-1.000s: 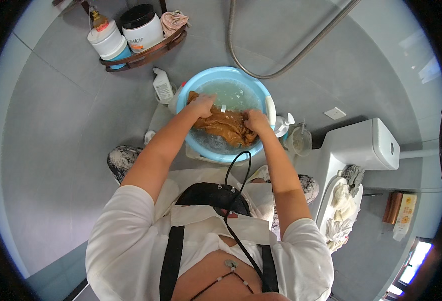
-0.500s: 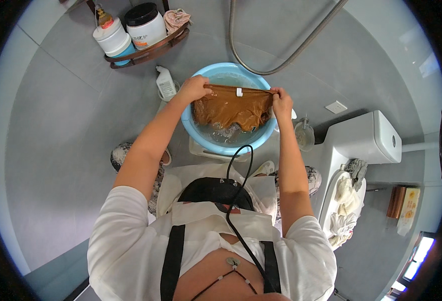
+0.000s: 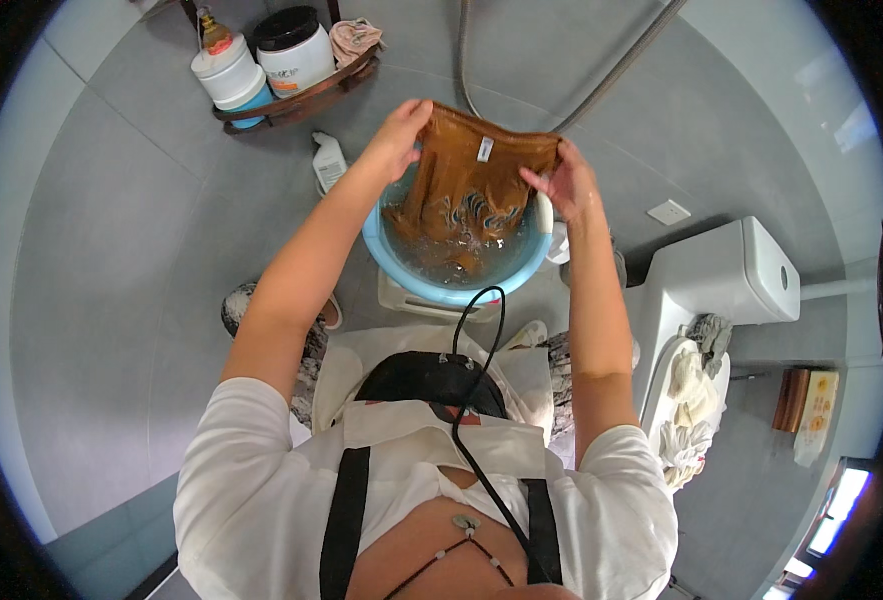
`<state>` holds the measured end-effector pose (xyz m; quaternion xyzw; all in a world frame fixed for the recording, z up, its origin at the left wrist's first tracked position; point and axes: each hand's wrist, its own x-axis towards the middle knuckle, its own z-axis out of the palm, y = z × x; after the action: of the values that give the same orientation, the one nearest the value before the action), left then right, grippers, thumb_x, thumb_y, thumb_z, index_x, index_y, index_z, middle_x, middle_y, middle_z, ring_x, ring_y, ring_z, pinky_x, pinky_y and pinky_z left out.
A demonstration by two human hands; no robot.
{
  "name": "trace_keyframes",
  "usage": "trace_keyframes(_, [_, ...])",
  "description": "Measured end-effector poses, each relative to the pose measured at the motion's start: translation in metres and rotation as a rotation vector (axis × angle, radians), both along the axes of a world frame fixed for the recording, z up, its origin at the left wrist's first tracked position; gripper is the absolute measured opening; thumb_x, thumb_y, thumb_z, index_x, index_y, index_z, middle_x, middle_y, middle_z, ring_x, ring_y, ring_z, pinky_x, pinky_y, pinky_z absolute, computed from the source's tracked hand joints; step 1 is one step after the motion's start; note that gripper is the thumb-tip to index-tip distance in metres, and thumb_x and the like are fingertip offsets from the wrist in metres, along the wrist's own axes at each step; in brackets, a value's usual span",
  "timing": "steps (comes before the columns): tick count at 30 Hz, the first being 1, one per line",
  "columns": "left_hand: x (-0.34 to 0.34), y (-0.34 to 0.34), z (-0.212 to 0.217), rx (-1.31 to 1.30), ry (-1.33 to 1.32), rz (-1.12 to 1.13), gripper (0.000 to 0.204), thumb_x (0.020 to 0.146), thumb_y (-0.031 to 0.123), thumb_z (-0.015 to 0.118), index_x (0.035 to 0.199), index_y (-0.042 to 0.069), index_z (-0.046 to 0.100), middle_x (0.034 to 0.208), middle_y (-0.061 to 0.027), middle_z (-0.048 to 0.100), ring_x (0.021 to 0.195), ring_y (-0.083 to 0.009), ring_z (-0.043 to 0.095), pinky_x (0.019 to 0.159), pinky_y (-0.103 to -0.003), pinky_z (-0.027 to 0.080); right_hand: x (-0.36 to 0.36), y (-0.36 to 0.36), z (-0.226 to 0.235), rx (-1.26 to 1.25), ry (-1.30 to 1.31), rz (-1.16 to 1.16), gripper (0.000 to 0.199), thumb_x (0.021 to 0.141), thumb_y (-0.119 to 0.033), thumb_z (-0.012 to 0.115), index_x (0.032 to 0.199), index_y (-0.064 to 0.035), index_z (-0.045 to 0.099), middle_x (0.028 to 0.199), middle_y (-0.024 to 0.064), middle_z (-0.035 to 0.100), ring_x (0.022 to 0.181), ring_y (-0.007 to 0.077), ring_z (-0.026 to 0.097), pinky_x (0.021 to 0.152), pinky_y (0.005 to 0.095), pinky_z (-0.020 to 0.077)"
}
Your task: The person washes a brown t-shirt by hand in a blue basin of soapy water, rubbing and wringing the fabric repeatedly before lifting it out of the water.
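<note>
A wet brown garment [image 3: 486,170] with a small white label hangs stretched between my hands; its exact kind cannot be made out. My left hand [image 3: 398,140] pinches the upper left corner of its edge. At the upper right corner my right hand [image 3: 569,182] grips the cloth, its thumb lying across the front. The garment's lower part dips into soapy-looking water in a light blue basin [image 3: 401,275] and hides the basin's far rim.
A brown corner shelf [image 3: 306,98] holds tubs and a pink cloth at the far left. Below it stands a white bottle [image 3: 328,160]. A shower hose [image 3: 621,68] hangs behind the basin. To the right is a toilet [image 3: 716,270] with clothes [image 3: 691,390] on its lid.
Both hands have risen and moved away from me, lifting the garment's upper edge higher out of the basin. More of its front now shows, and it covers the basin's far rim.
</note>
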<state>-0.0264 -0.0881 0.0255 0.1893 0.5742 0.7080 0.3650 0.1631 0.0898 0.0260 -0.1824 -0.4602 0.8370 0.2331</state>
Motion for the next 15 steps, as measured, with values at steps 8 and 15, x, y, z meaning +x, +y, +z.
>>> trace_keyframes(8, [0.001,-0.003,0.104,0.692,-0.093,-0.159,0.034,0.086,0.028,0.052,0.112,0.007,0.045,0.112,-0.0077,0.053,0.105,-0.0254,0.050,0.089,-0.046,0.039,-0.015,-0.008,0.117,0.048,0.456,-0.011,0.024,0.089,-0.015,0.037,0.107,0.0011,0.043,0.112,0.0184,0.049,0.104,0.0341,0.050,0.084,0.0510,0.0463])
trace_keyframes(15, [0.013,0.000,0.125,0.705,-0.208,-0.257,0.024,0.084,0.013,0.049,0.106,0.004,0.051,0.102,-0.0101,0.058,0.093,-0.0226,0.057,0.079,-0.037,0.046,-0.018,-0.003,0.115,-0.183,0.595,0.261,0.025,0.089,-0.017,0.039,0.105,0.0003,0.046,0.111,0.0169,0.053,0.101,0.0302,0.053,0.081,0.0463,0.0488])
